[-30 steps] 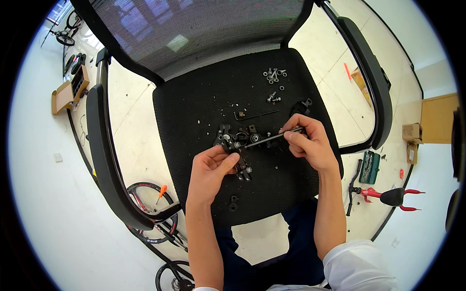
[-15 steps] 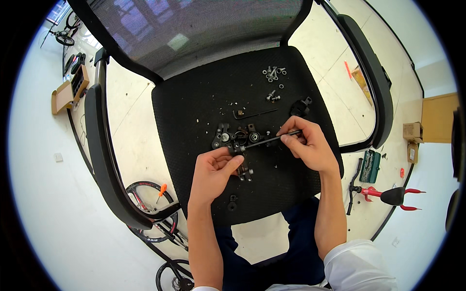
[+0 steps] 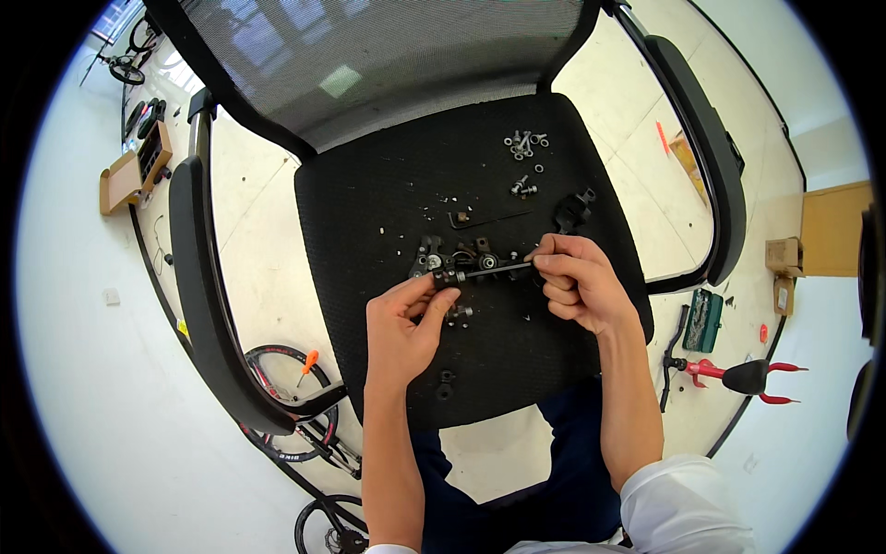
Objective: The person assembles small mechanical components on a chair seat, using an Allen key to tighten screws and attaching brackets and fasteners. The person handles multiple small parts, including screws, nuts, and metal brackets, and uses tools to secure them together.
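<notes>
My left hand (image 3: 406,337) pinches a small black metal part (image 3: 448,278) between thumb and fingers, just above the chair seat. The far end of a thin dark hex key (image 3: 498,270) meets the bolt on that part. My right hand (image 3: 583,282) grips the other end of the key, its fingers curled. Behind and under the held part lie black mechanical parts (image 3: 430,254) that look like brake pieces, partly hidden by my left hand. A second hex key (image 3: 503,219) rests farther back. A small black piece with a hole (image 3: 446,385) sits nearer me.
The black chair seat (image 3: 341,203) carries bolts and washers (image 3: 524,144), more bolts (image 3: 523,186) and a black clamp-like part (image 3: 574,212). Armrests (image 3: 210,305) flank it. On the floor are a bicycle wheel (image 3: 258,369), a green toolbox (image 3: 704,320) and a red frame (image 3: 701,367).
My right hand has shifted its grip to the key's end, with the fingers more curled. The held part has turned slightly and now sits a little left. The view has moved slightly.
</notes>
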Demonstrator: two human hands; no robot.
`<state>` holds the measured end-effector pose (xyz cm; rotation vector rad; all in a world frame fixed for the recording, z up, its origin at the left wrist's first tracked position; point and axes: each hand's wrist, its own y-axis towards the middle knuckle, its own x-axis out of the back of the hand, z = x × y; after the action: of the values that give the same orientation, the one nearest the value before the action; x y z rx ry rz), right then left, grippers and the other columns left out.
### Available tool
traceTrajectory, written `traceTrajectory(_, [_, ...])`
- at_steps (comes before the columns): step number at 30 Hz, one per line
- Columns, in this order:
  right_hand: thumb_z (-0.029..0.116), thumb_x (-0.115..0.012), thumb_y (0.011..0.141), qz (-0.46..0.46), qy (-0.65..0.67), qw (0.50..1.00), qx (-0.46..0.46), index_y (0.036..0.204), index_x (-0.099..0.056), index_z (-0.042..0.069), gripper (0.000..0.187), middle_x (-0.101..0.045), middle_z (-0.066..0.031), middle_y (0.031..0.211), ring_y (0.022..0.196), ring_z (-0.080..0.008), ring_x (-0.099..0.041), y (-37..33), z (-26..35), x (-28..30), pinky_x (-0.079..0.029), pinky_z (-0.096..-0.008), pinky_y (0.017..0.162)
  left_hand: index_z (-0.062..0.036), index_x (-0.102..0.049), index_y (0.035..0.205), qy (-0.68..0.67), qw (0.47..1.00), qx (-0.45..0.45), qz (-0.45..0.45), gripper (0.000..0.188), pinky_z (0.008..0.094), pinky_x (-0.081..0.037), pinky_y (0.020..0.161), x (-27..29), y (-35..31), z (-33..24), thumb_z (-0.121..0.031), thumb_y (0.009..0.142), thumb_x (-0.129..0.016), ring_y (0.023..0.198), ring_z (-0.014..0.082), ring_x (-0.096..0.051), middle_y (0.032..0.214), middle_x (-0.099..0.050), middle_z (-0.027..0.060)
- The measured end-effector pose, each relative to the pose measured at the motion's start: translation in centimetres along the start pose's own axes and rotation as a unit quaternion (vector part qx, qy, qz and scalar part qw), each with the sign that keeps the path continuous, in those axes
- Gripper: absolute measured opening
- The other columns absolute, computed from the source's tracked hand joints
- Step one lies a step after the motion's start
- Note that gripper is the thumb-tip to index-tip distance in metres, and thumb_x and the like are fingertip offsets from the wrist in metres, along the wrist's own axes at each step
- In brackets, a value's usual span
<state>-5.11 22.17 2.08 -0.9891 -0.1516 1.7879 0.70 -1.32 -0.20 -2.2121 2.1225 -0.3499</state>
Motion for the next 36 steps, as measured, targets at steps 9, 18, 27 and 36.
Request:
traceTrajectory(9, [0.023,-0.052,0.091,0.084,0.024,0.973,0.212,0.101,-0.055,-0.007,0.032,-0.043,-0.0059,0.068,0.065,-0.0192,-0.048,0.1,-0.3,-1.2,-0.046,-0.0369,0.067,0.0045,-0.067,0.100,-0.186,0.973,0.122,0.067,0.016,0.0192,-0.046,0.064,-0.1,0.0,-1.0,-0.008,0.091,-0.065,0.072,0.0053,-0.058,0.081,-0.065,0.0015])
traceTrajectory(18, [0.047,-0.042,0.101,0.110,-0.029,0.931,0.346,0.101,-0.055,-0.001,0.049,-0.049,-0.0094,0.081,0.088,-0.0256,-0.057,0.9,-1.6,-1.6,-0.048,-0.0459,0.090,0.0052,-0.065,0.101,-0.306,0.918,0.215,0.130,0.018,0.0228,-0.051,0.062,0.0,0.1,-0.6,-0.012,0.094,-0.063,0.068,0.0086,-0.062,0.080,-0.066,0.0043])
traceTrajectory(27, [0.054,-0.049,0.096,0.137,0.123,0.932,0.312,0.083,-0.042,0.015,0.042,-0.035,0.0045,0.074,0.077,-0.0124,-0.044,1.0,-1.3,-3.4,-0.042,-0.0434,0.097,0.0039,-0.062,0.101,-0.361,0.887,0.251,0.141,0.021,0.0268,-0.057,0.061,-1.9,-0.1,-1.4,-0.016,0.095,-0.062,0.065,0.0171,-0.067,0.079,-0.067,0.0097])
traceTrajectory(36, [0.056,-0.056,0.092,0.234,0.186,0.893,0.336,0.077,-0.036,0.018,0.045,-0.027,0.0053,0.068,0.069,-0.0119,-0.028,1.7,-1.9,-2.3,-0.028,-0.0308,0.072,0.0033,-0.062,0.103,-0.382,0.880,0.237,0.150,0.022,0.0279,-0.056,0.061,-3.3,-0.3,-1.6,-0.016,0.093,-0.064,0.067,0.0188,-0.068,0.082,-0.068,0.0110])
